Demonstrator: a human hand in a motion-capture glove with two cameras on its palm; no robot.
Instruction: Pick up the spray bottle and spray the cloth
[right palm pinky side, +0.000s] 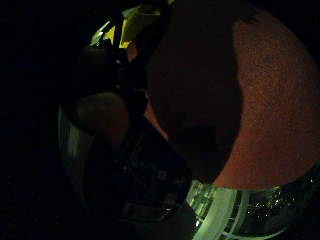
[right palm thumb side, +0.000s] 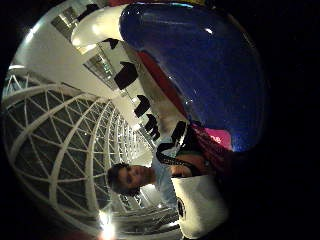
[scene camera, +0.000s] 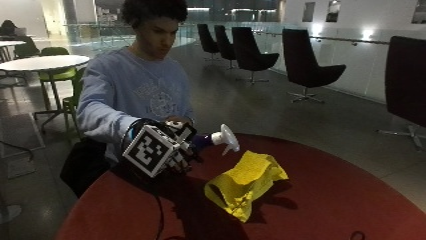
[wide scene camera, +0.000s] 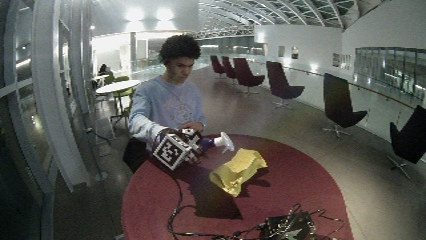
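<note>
Your gloved right hand (scene camera: 181, 152) is wrapped around the blue body of the spray bottle (scene camera: 214, 139), fingers curled round it, and you are holding it up off the round red table (scene camera: 346, 200). The bottle's white spray head (scene camera: 226, 138) sticks out past your fingers and points across the table, toward the yellow cloth (scene camera: 247, 182).

The cloth sits on the red tabletop just beside the bottle's nozzle, a little lower than it. It is bunched and humped up (not spread flat), with one fold standing and a corner trailing toward the near edge of the table. Nozzle and cloth are apart, not touching.

In the thumb-side palm view, the blue bottle (right palm thumb side: 210, 75) fills much of the frame, its glossy curved body right against your palm, with the white head (right palm thumb side: 97, 25) at one end. In the little-finger-side view, the red table (right palm pinky side: 280, 110) takes up most of what shows, and a scrap of the yellow cloth (right palm pinky side: 134, 22) appears at the rim beyond your dark fingers.

Your bare left hand (scene camera: 178, 121) is behind the gloved one, close to your chest; whether it touches anything cannot be told. In the wide view, a tangle of cables and a small dark device (wide scene camera: 286, 227) lie at the near edge of the table, well apart from the cloth.
</note>
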